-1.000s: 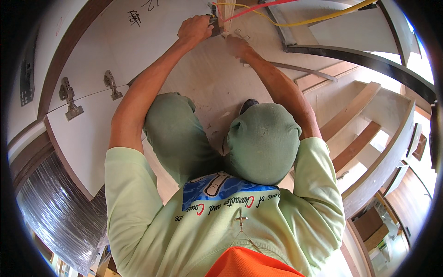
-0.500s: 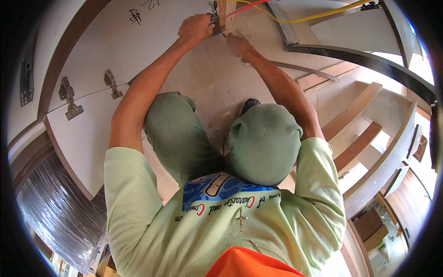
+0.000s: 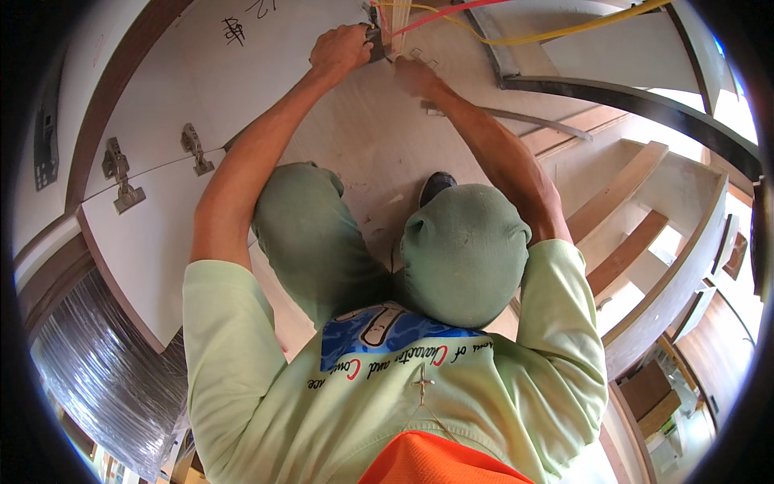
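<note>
Both arms stretch forward to the foot of an upright wood strip (image 3: 397, 18) at the far edge of the view. My left hand (image 3: 341, 48) is closed around a dark object (image 3: 376, 47) beside the strip; fingers and shadow hide most of it, so its kind is unclear. Just right of it and a little nearer, my right hand (image 3: 415, 77) is bent close to the strip's base. Motion smears its fingers, and whether it holds anything does not show. A red cable (image 3: 451, 10) and a yellow cable (image 3: 556, 34) run rightward from the strip.
A white panel with metal hinges (image 3: 121, 177) lies at the left, above a plastic-wrapped stack (image 3: 105, 363). A thin metal strip (image 3: 532, 121) lies beyond my right forearm. Rightward stands an open wooden frame with slats (image 3: 617, 189). My knees are bent up between my arms.
My hands stay at the strip's base with barely any shift. The red and yellow cables sit slightly lower in view.
</note>
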`<action>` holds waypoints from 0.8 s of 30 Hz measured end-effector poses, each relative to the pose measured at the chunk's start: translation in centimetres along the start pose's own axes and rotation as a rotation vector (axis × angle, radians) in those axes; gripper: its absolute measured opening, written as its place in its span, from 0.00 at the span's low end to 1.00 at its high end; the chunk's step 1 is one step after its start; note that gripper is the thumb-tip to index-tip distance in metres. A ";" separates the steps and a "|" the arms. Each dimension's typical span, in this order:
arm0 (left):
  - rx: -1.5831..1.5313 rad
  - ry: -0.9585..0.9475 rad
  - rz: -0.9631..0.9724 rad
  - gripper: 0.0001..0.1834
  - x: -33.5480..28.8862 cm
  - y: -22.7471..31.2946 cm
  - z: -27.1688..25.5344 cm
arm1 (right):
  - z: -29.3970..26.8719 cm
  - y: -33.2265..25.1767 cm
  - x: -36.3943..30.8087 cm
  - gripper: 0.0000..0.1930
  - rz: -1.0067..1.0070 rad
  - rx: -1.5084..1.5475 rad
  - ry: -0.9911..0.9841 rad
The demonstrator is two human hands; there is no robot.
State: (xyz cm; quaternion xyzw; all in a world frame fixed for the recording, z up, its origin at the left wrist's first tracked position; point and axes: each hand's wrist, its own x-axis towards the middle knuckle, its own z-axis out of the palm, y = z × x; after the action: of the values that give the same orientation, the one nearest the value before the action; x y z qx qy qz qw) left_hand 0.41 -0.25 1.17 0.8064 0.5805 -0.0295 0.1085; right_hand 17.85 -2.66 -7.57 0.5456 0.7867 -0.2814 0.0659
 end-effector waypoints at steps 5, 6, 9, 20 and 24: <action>-0.015 -0.029 -0.006 0.20 0.0 0.0 -0.2 | 0.1 0.4 -0.1 0.14 -0.041 0.008 0.072; -0.012 -0.021 -0.003 0.20 0.0 0.0 -0.3 | -0.2 0.4 -0.1 0.15 -0.064 0.001 0.062; -0.043 -0.006 -0.006 0.20 -0.2 0.0 -0.2 | -0.9 0.3 -0.3 0.16 -0.110 -0.055 0.017; -0.092 -0.018 -0.037 0.18 -0.4 0.3 -0.8 | -2.9 -1.3 -1.4 0.14 0.052 0.143 -0.035; -0.125 -0.004 -0.018 0.16 -0.5 0.1 -0.4 | -2.7 -1.2 -1.7 0.12 -0.029 0.089 0.023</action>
State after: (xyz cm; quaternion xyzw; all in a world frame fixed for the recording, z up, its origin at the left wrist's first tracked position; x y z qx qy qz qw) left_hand 0.33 -0.63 1.71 0.7928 0.5882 0.0041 0.1594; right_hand 18.02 -2.99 -4.14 0.5397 0.7820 -0.3106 0.0286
